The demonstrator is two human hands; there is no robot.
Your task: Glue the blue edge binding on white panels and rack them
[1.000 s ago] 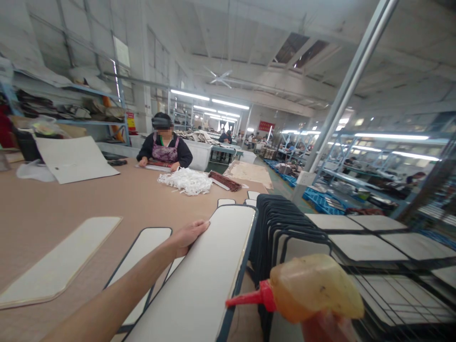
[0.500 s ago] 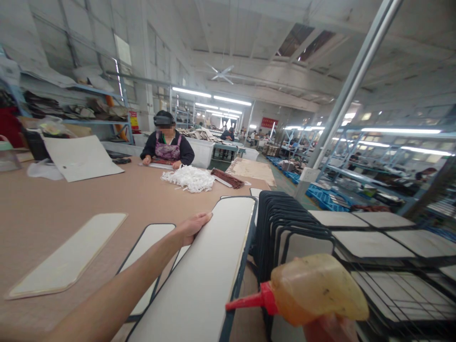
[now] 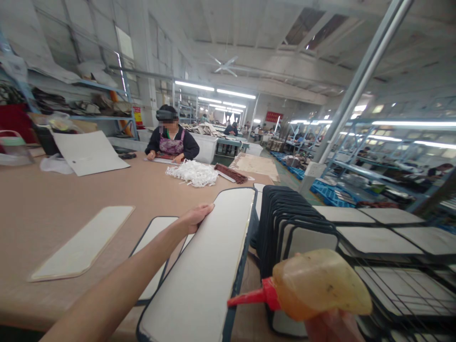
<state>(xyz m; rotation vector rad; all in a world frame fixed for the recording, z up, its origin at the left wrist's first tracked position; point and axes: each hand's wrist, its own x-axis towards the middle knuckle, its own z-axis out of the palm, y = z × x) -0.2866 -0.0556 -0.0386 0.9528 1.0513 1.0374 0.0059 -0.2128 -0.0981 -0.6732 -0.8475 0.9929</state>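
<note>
My left hand (image 3: 199,217) grips the left edge of a long white panel (image 3: 203,266) with dark edging, held tilted above the table. My right hand (image 3: 333,325), partly cut off by the bottom of the view, is closed around a glue bottle (image 3: 317,285) of yellowish, see-through plastic with a red nozzle. The nozzle's tip meets the panel's right edge, where a thin yellowish line runs along the border. Beneath the panel lies another dark-edged white panel (image 3: 153,256). A paler panel (image 3: 85,242) without dark edging rests flat farther left.
A row of upright dark-edged panels (image 3: 281,209) stands right of the held panel. More panels (image 3: 377,240) lie on a wire rack at the right. Across the brown table (image 3: 149,190) sits a co-worker (image 3: 173,142) near a heap of white strips (image 3: 194,173).
The nozzle tip has slid a little along the panel's right edge, toward me. The view has shifted slightly, so more of the panel's near end shows. Both grips stay the same.
</note>
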